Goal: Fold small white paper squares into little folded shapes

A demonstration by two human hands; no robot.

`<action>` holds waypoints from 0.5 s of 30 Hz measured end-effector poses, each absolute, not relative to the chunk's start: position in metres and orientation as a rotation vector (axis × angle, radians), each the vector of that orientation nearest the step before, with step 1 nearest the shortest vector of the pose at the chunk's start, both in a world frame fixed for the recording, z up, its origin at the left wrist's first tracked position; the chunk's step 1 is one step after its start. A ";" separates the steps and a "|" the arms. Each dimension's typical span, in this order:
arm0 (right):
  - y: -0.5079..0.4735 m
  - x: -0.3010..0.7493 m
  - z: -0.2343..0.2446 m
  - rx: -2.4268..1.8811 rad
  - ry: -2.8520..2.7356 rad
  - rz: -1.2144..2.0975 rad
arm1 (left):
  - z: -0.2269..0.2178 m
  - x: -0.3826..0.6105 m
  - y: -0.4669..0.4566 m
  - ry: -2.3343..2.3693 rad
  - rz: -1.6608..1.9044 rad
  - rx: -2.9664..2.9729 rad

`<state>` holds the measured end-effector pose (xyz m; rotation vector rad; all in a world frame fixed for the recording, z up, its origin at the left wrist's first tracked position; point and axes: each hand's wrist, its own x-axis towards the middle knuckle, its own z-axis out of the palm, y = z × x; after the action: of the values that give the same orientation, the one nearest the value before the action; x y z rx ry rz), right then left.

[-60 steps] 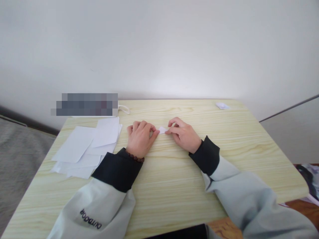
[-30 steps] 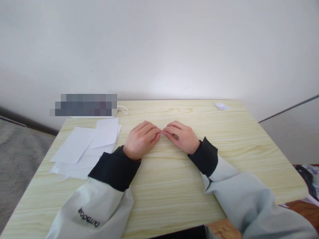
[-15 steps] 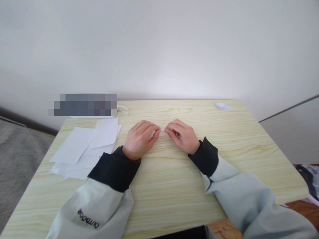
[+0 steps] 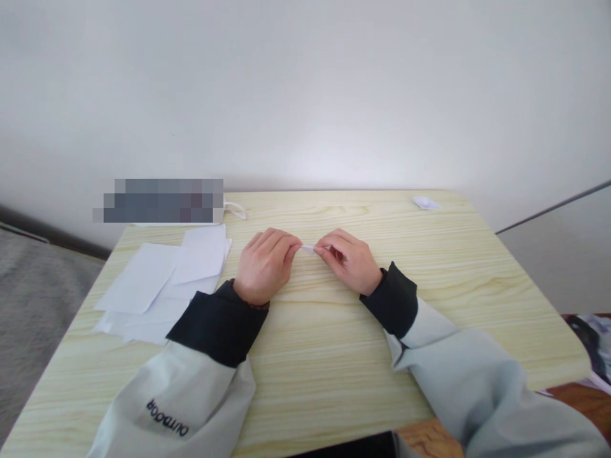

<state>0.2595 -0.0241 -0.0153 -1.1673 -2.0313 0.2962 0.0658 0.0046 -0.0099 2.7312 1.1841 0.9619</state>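
A small piece of white paper (image 4: 308, 249), seemingly folded, spans the gap between my two hands above the middle of the table. My left hand (image 4: 266, 264) pinches its left end between thumb and fingers. At the other end, the thumb and fingertips of my right hand (image 4: 351, 259) grip it, and these fingers cover part of it. Several loose white paper sheets (image 4: 143, 280) overlap on the table to the left of my left hand.
A small folded white paper (image 4: 426, 202) lies at the table's back right. A blurred-out item with a white loop (image 4: 236, 210) stands at the back left, by the wall (image 4: 305, 95). The wood-grain table (image 4: 324, 356) runs back to that wall.
My left hand has shifted slightly left, away from the right one. More of the white paper shows between the fingertips. My right hand has barely moved.
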 end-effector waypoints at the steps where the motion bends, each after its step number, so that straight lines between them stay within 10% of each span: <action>1: -0.024 0.260 -0.015 -1.176 -2.018 0.301 | -0.010 0.066 0.004 1.193 0.969 2.707; 15: -0.024 0.258 -0.016 -1.250 -1.782 0.398 | -0.015 0.064 0.003 0.987 0.923 2.436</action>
<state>0.2584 -0.0240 -0.0158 -1.2500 -1.7823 0.3975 0.0639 0.0026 -0.0151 2.4364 0.9869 0.9229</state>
